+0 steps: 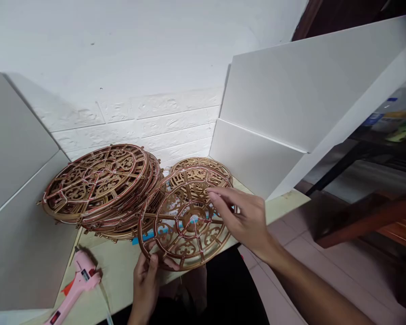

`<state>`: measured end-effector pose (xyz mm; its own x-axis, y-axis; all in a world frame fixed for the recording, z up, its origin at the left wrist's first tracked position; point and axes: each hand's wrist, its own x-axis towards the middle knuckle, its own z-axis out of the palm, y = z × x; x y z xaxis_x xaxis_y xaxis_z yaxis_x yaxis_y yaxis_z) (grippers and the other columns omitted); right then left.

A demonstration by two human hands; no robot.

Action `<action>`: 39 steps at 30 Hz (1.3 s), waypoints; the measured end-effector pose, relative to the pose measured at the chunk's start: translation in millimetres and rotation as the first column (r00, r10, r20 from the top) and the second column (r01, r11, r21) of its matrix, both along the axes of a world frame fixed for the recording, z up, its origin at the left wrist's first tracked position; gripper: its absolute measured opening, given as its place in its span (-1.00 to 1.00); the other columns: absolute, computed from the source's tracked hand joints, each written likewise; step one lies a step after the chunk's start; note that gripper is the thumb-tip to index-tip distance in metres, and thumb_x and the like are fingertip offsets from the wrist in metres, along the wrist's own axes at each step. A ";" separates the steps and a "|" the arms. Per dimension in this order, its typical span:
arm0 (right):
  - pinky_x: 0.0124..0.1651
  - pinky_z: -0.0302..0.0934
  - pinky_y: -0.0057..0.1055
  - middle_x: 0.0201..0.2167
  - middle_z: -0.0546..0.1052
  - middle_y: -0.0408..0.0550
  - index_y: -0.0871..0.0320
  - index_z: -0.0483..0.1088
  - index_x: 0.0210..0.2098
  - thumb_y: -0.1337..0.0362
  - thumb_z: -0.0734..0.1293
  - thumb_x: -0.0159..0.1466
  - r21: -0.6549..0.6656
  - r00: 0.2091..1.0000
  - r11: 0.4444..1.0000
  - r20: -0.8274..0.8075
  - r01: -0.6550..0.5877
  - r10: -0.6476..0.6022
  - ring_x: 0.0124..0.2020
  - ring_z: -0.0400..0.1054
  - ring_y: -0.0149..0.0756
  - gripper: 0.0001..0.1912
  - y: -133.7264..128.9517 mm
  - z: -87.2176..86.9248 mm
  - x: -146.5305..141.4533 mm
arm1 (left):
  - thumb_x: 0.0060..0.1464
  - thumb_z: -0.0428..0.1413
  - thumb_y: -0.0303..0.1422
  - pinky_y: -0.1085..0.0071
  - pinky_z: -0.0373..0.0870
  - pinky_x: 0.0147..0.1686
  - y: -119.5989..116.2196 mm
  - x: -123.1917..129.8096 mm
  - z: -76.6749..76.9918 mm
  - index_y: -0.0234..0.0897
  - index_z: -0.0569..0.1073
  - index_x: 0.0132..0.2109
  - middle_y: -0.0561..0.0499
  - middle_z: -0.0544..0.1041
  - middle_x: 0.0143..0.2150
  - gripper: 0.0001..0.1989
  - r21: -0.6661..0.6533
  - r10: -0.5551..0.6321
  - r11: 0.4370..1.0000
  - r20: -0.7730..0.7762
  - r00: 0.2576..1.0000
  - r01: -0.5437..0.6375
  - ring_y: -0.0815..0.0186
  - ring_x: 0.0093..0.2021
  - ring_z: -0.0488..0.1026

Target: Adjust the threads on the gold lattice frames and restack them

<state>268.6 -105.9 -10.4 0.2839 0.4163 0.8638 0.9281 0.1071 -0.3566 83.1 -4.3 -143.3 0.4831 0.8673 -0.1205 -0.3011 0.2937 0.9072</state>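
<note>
My left hand (145, 282) grips the lower left rim of a round gold openwork panel (185, 249), thumb on top and fingers beneath. The panel is tilted toward me and has spokes, rings and scroll shapes, with thin red and whitish lines running along them. Over its upper right part is my right hand (245, 216), thumb and forefinger pinched together. Whatever is between those fingertips is too small to make out. A tall stack of similar panels (98, 178) leans at the left, and more gold panels (203, 162) lie behind the held one.
A pink glue gun (83, 275) lies on the pale tabletop (117, 271) at lower left. A blue strip (145, 237) shows under the held panel. Grey boards (264, 99) flank the table before a white wall (138, 54). Wooden furniture (365, 216) stands at right.
</note>
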 end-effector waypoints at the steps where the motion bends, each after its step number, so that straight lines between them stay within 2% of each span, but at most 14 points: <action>1: -0.52 0.21 -0.44 -0.54 0.55 -0.12 0.12 0.49 -0.24 0.38 0.28 0.28 -0.037 0.999 0.999 0.040 0.005 -0.004 -0.61 0.34 -0.40 -0.85 4.4 0.0 0.0 | -0.15 0.29 0.02 0.23 0.40 -0.21 0.1 -0.5 -0.5 -0.30 0.46 0.00 0.01 0.54 -0.57 -0.37 -0.001 -0.003 1.000 -0.007 1.000 0.003 0.06 -0.30 0.55; 6: -0.46 0.23 -0.41 -0.58 0.53 -0.10 0.16 0.52 -0.23 0.35 0.22 0.31 -0.166 0.985 0.982 0.163 0.089 -0.062 -0.62 0.33 -0.38 -0.78 18.3 -9.4 8.2 | -0.13 0.28 0.01 0.24 0.39 -0.19 0.3 -2.5 -2.4 -0.30 0.47 -0.04 0.02 0.54 -0.58 -0.41 -0.002 -0.022 1.000 0.004 1.000 0.022 0.09 -0.31 0.55; 11: -0.52 0.03 -0.42 -0.70 0.35 -0.18 0.19 0.52 -0.22 0.42 0.20 0.31 -0.108 0.917 0.981 0.383 0.162 -0.109 -0.66 0.13 -0.42 -0.76 19.0 -13.9 15.9 | -0.10 0.28 -0.01 0.25 0.39 -0.20 0.6 -3.1 -3.5 -0.30 0.46 -0.04 0.02 0.55 -0.56 -0.43 -0.009 -0.037 0.999 0.028 0.999 0.037 0.09 -0.32 0.56; 13: -0.51 -0.01 -0.40 -0.71 0.32 -0.19 0.22 0.51 -0.21 0.43 0.21 0.30 -0.099 0.892 0.980 0.437 0.175 -0.116 -0.65 0.11 -0.42 -0.77 18.7 -14.1 17.1 | -0.10 0.28 -0.01 0.25 0.39 -0.23 0.6 -3.4 -4.0 -0.31 0.46 -0.02 0.02 0.55 -0.56 -0.42 -0.018 -0.045 0.999 0.031 0.998 0.046 0.09 -0.32 0.56; 20: -0.52 -0.06 -0.40 -0.73 0.32 -0.19 0.23 0.52 -0.20 0.33 0.19 0.33 -0.205 0.887 0.941 0.433 0.268 -0.158 -0.69 0.10 -0.43 -0.74 22.7 -14.2 15.8 | -0.08 0.27 -0.03 0.28 0.41 -0.26 2.5 -5.6 -7.9 -0.30 0.43 0.03 0.02 0.54 -0.57 -0.41 -0.052 -0.077 0.995 0.053 0.996 0.080 0.11 -0.34 0.56; 23: -0.57 -0.14 -0.39 -0.77 0.24 -0.21 0.24 0.52 -0.17 0.36 0.17 0.32 -0.246 0.861 0.930 0.493 0.274 -0.124 -0.72 0.02 -0.41 -0.71 22.9 -11.4 21.3 | -0.06 0.27 -0.06 0.29 0.41 -0.28 6.1 -7.0 -11.0 -0.31 0.41 0.04 0.02 0.53 -0.58 -0.41 -0.068 -0.093 0.993 0.064 0.994 0.098 0.12 -0.37 0.55; 25: -0.58 -0.13 -0.40 -0.77 0.22 -0.23 0.26 0.51 -0.16 0.40 0.16 0.31 -0.249 0.842 0.945 0.538 0.213 -0.048 -0.72 0.01 -0.42 -0.71 21.2 -8.0 26.7 | -0.05 0.27 -0.06 0.30 0.42 -0.31 8.8 -7.4 -13.3 -0.31 0.40 0.06 0.03 0.52 -0.59 -0.40 -0.075 -0.098 0.992 0.079 0.992 0.104 0.13 -0.39 0.54; 28: -0.57 -0.07 -0.44 -0.74 0.25 -0.26 0.26 0.47 -0.21 0.45 0.23 0.28 -0.173 0.831 0.984 0.553 0.047 0.057 -0.69 0.04 -0.45 -0.82 17.0 -1.3 30.9 | -0.05 0.26 -0.05 0.33 0.40 -0.40 11.7 -7.3 -16.1 -0.29 0.37 0.08 0.03 0.50 -0.61 -0.38 -0.090 -0.097 0.990 0.102 0.990 0.106 0.16 -0.47 0.51; 30: -0.57 -0.03 -0.45 -0.72 0.30 -0.25 0.26 0.43 -0.24 0.50 0.29 0.23 -0.067 0.856 0.997 0.511 -0.049 0.076 -0.68 0.06 -0.47 -0.87 14.1 3.0 29.7 | -0.05 0.26 -0.06 0.37 0.37 -0.45 12.5 -7.2 -17.0 -0.27 0.37 0.08 0.04 0.50 -0.62 -0.39 -0.102 -0.097 0.989 0.114 0.989 0.109 0.21 -0.54 0.48; 32: -0.56 0.01 -0.47 -0.67 0.37 -0.20 0.26 0.40 -0.27 0.54 0.31 0.19 0.026 0.898 0.996 0.434 -0.091 0.070 -0.67 0.09 -0.48 -0.87 11.4 6.8 26.8 | -0.04 0.26 -0.06 0.42 0.34 -0.48 12.8 -7.2 -16.8 -0.25 0.37 0.07 0.04 0.49 -0.62 -0.41 -0.112 -0.096 0.988 0.124 0.988 0.110 0.25 -0.57 0.45; 34: -0.57 0.02 -0.47 -0.67 0.37 -0.17 0.23 0.36 -0.39 0.54 0.29 0.21 0.068 0.934 0.996 0.356 -0.061 0.033 -0.67 0.11 -0.48 -0.88 9.0 9.7 24.6 | -0.03 0.25 -0.06 0.46 0.31 -0.50 12.7 -7.2 -15.6 -0.25 0.39 0.06 0.03 0.49 -0.63 -0.43 -0.120 -0.094 0.987 0.133 0.987 0.110 0.29 -0.58 0.43; 36: -0.59 0.00 -0.47 -0.72 0.29 -0.20 0.18 0.27 -0.53 0.50 0.27 0.25 0.095 0.952 0.995 0.302 0.021 -0.049 -0.69 0.08 -0.49 -0.76 7.1 11.2 24.6 | -0.04 0.26 -0.06 0.47 0.30 -0.50 12.1 -7.1 -13.3 -0.26 0.41 0.04 0.03 0.48 -0.64 -0.44 -0.129 -0.092 0.985 0.139 0.986 0.110 0.31 -0.60 0.40; 38: -0.62 -0.03 -0.49 -0.75 0.23 -0.23 0.16 0.22 -0.58 0.47 0.28 0.27 0.136 0.955 0.984 0.260 0.114 -0.146 -0.71 0.06 -0.51 -0.70 5.8 10.8 26.7 | -0.05 0.27 -0.06 0.47 0.30 -0.50 10.6 -6.7 -9.9 -0.26 0.42 0.03 0.04 0.47 -0.65 -0.45 -0.138 -0.085 0.985 0.147 0.986 0.105 0.33 -0.62 0.38; 39: -0.63 -0.02 -0.51 -0.74 0.26 -0.24 0.17 0.25 -0.55 0.46 0.29 0.27 0.151 0.954 0.977 0.236 0.151 -0.184 -0.71 0.09 -0.52 -0.73 5.4 9.8 28.3 | -0.06 0.27 -0.06 0.46 0.30 -0.50 9.6 -6.4 -8.0 -0.24 0.42 0.03 0.05 0.46 -0.66 -0.45 -0.142 -0.079 0.985 0.151 0.985 0.101 0.33 -0.63 0.37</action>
